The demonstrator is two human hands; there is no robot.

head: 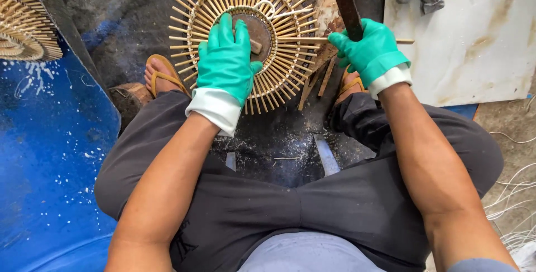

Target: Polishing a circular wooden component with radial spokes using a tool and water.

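Dusty grey ground strewn with shavings lies under my sandalled feet [162,76], with a blue tarp [50,160] off to my left, a second spoked cane frame [22,23] on it, and a pale marbled board [474,43] to my right. Left hand [223,62], in a green glove, lies flat with fingers spread on the round cane frame [245,32], which sits on the ground between my feet, palm beside its dark wooden hub [258,34]. Right hand [368,48], gloved the same, is wrapped tight around a dark tool handle [343,1] and pinches a thin cane spoke [304,39] that runs out from the frame.
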